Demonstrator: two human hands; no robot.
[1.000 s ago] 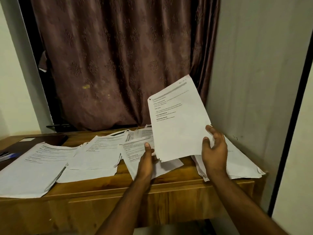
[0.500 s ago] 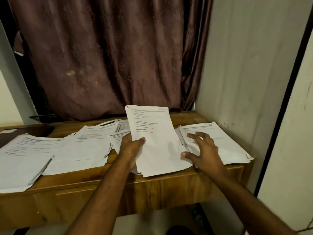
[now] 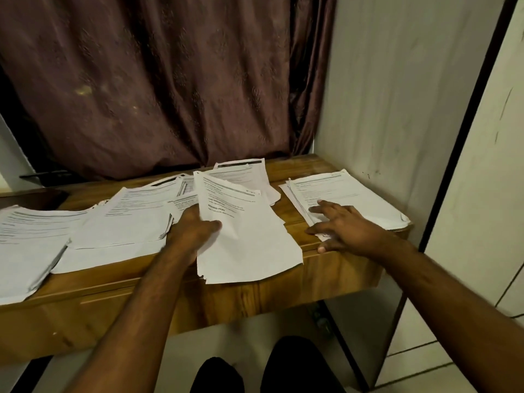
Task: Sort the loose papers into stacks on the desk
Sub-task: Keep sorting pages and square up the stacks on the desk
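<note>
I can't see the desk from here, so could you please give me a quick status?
Left hand grips a sheet overhanging the desk edge. Right hand flat on the right stack. Nothing in the way.

A dark maroon patterned curtain (image 3: 158, 80) hangs behind, with a pale wall (image 3: 397, 80) to its right.

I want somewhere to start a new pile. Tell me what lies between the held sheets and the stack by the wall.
In the head view, only bare wooden desk lies between the held sheets and the right stack, which the right hand rests on.
</note>
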